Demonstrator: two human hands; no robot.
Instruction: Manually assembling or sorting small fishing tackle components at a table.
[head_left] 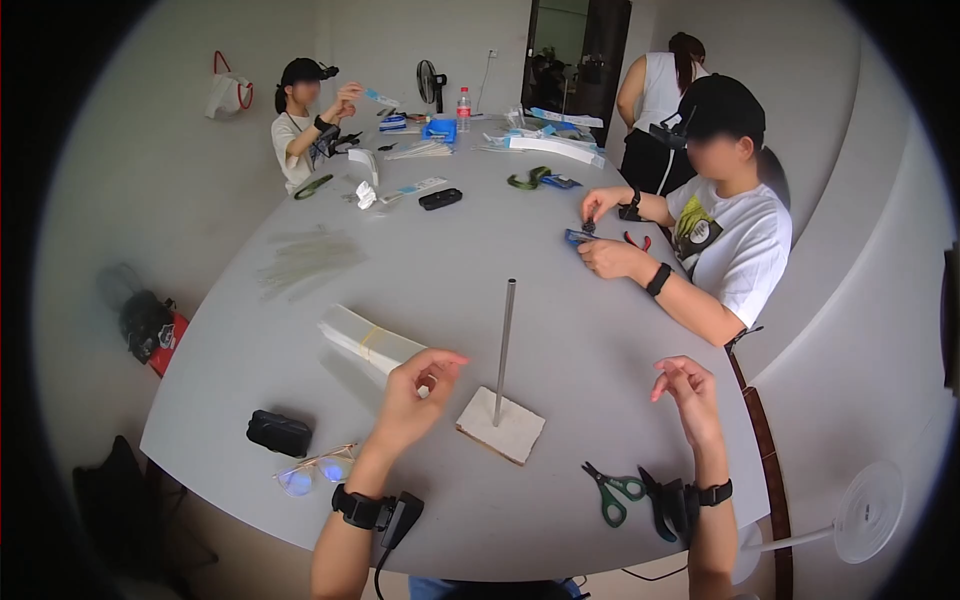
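My left hand (pixel 415 395) hovers over the near end of a stack of long white strips (pixel 365 335) bound with a yellow band. Its fingers are loosely bent, the index pointing right, and I see nothing in it. To its right stands a thin metal rod (pixel 506 345), upright on a whitish rectangular base (pixel 510 430); neither hand touches it. Further right, my right hand (pixel 688 395) is raised, fingers loosely curled and apart, holding nothing visible. Below it lie green-handled scissors (pixel 612 492) and dark pliers (pixel 658 502), the latter partly hidden by my wrist device.
A black case (pixel 279 433) and glasses (pixel 318 468) lie at the left. Thin clear strips (pixel 312 258) spread beyond them. At the right, a person (pixel 735 225) handles a small blue packet (pixel 580 237). Another person (pixel 300 130) sits at the far left; a third stands behind.
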